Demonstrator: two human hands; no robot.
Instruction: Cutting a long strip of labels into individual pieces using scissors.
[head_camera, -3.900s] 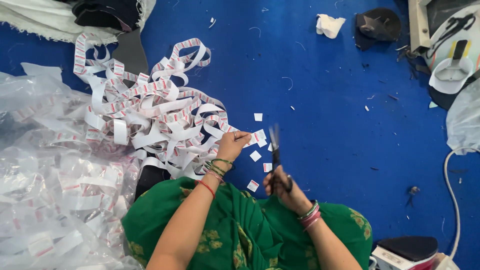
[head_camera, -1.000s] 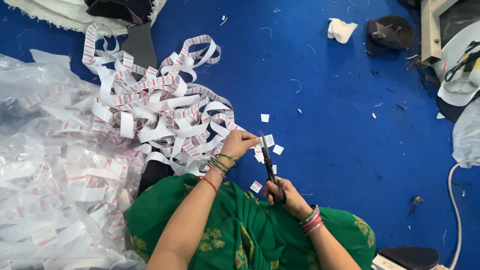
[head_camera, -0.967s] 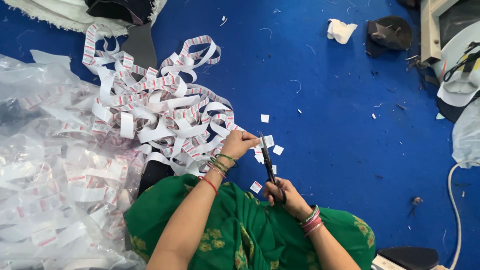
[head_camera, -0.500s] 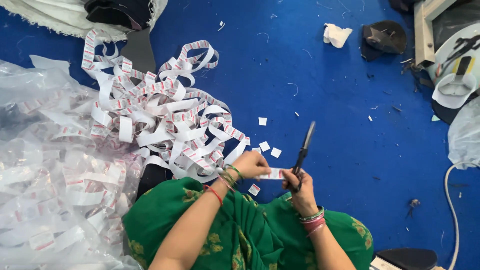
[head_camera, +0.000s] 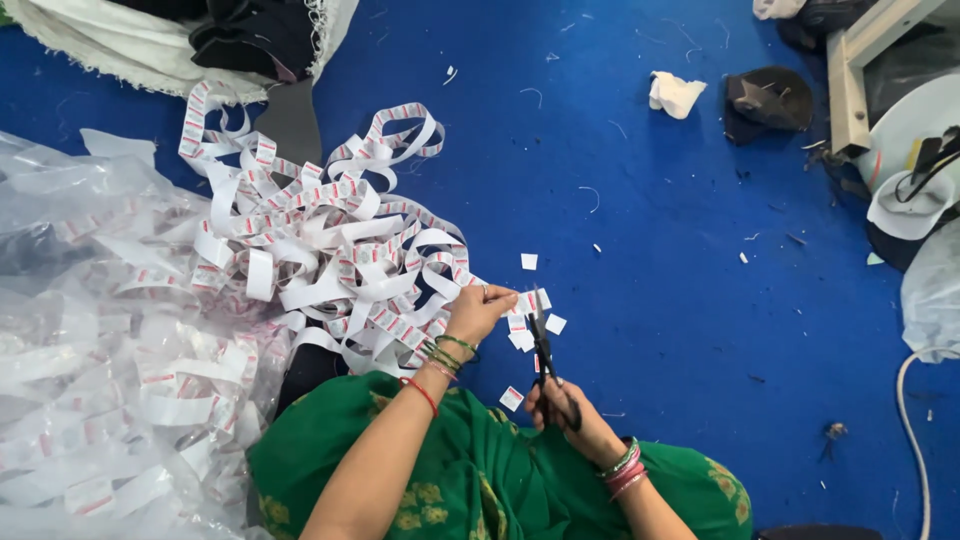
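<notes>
Label ribbon (head_camera: 330, 260), white with red printed marks, lies in a loose tangle on the blue floor (head_camera: 680, 300), and one end of it runs to my hands. From the head camera, my left hand (head_camera: 478, 310) pinches that end between thumb and fingers, just beside the heap's near edge. My right hand (head_camera: 560, 405) is closed through the handles of the black scissors (head_camera: 545, 355), whose blades point away from me and meet the ribbon right beside my left fingertips; I cannot tell how far the blades are parted. I judge the step to be snipping off a single label. Cut labels (head_camera: 528, 262) lie scattered just beyond the scissors. Next calls for feeding the ribbon forward. Clear plastic bags (head_camera: 90, 330) lie left of the heap.
</notes>
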